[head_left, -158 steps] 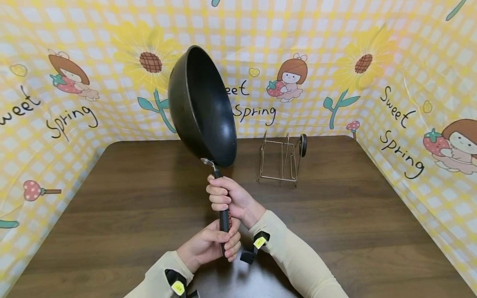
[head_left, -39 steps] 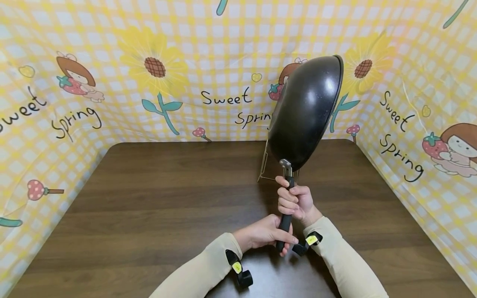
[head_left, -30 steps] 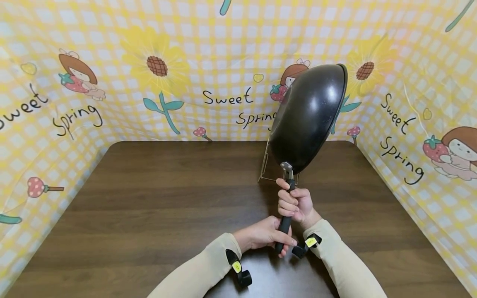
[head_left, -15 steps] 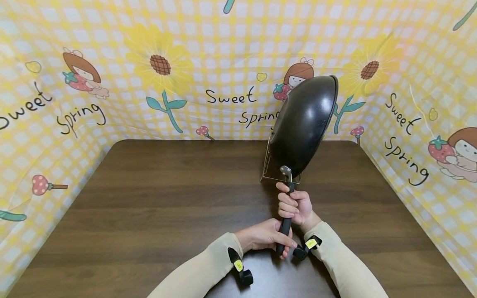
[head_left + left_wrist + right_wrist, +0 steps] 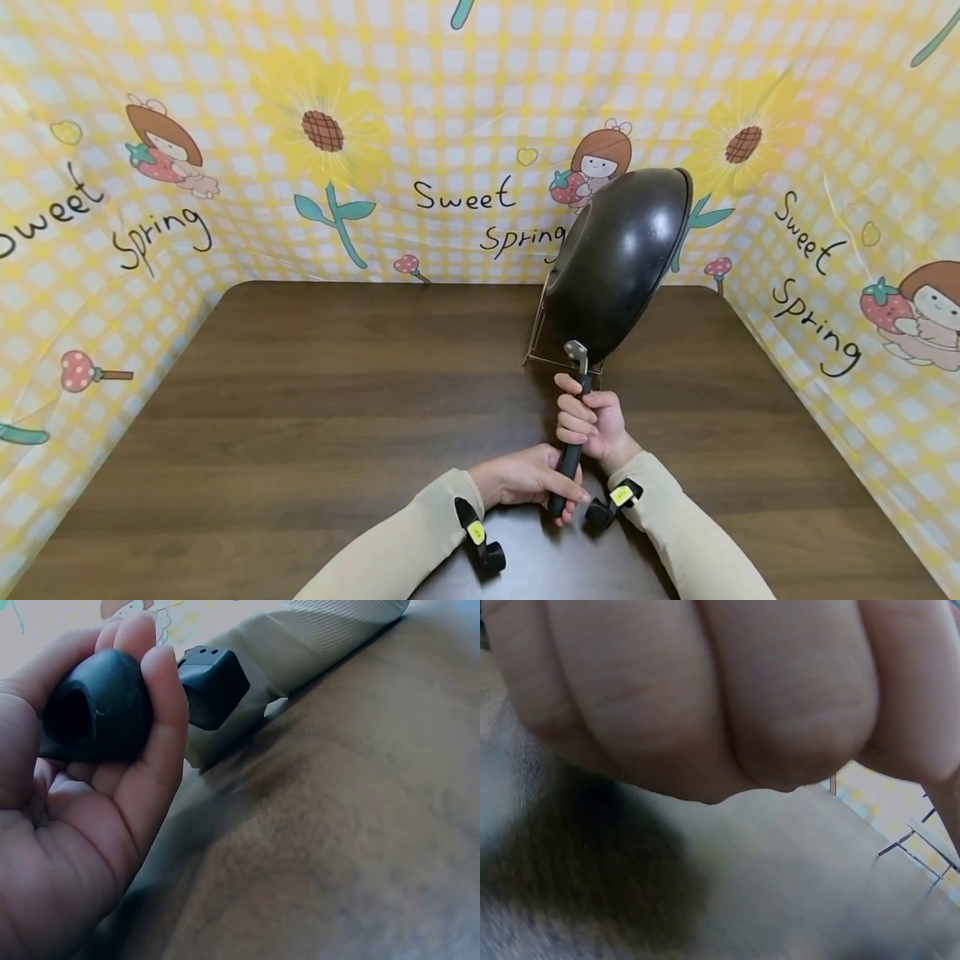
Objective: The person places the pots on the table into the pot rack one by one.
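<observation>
A black wok [image 5: 618, 258] is held up on its side by its handle, its dark outer bottom toward the head camera and its rim to the right. My right hand [image 5: 600, 427] grips the black handle [image 5: 572, 458] just below the metal bracket. Lower down, my left hand [image 5: 528, 479] holds the handle's end, its fingers curled round the butt in the left wrist view. Behind the wok stands a wire rack [image 5: 536, 333], mostly hidden. Whether wok and rack touch, I cannot tell. Curled right fingers [image 5: 795, 690] fill the top of the right wrist view.
The brown wooden table [image 5: 337, 417] spreads out to both sides of the hands. A yellow checked cloth [image 5: 450, 100] with printed figures hangs round its back and sides. A black camera mount [image 5: 491, 557] sits on the left wrist, another [image 5: 598, 512] on the right.
Over the last five seconds the wok has moved right and turned its outer bottom to the camera, in front of the rack. In the last second it has lowered. Both hands keep hold.
</observation>
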{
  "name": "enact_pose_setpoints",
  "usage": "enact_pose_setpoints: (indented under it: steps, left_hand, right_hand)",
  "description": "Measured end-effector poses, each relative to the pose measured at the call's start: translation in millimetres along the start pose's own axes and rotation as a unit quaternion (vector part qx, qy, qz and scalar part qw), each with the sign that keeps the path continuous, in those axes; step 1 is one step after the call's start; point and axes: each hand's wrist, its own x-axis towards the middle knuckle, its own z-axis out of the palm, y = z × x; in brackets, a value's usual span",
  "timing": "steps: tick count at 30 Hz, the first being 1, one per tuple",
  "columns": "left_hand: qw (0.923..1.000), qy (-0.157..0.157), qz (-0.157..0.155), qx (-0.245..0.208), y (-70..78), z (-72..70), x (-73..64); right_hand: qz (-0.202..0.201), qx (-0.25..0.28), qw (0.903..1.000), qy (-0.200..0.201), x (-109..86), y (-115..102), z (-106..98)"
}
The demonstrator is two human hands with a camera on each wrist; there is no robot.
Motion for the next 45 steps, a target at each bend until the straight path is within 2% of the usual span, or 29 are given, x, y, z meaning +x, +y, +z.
enact_pose_setpoints:
  steps: [15,23,34,37,39,45]
  left_hand:
    - [0.9997,-0.020,0.008,-0.008,-4.7,-4.5,-0.9]
    - [0.9998,-0.001,0.006,-0.019,-5.1,-4.1,-1.7]
    - [0.9997,-0.003,0.006,-0.025,-5.1,-3.8,-2.7]
    - [0.9995,-0.002,0.013,-0.029,-5.5,-3.4,-4.1]
    - [0.9994,0.001,0.017,-0.030,-5.2,-2.9,-5.9]
    - [0.9993,0.028,0.024,0.004,-3.0,-3.6,-16.1]
  right_hand:
    - [0.007,-0.014,0.9994,0.032,-5.1,2,-1]
    - [0.007,-0.059,0.9957,0.072,-7.3,5,2]
    - [0.000,-0.081,0.9930,0.085,-8.6,7,2]
    - [0.004,-0.125,0.9864,0.107,-11.9,5,3]
    - [0.014,-0.169,0.9773,0.128,-15.2,1,4]
    - [0.068,-0.291,0.9351,0.190,-26.6,-13,13]
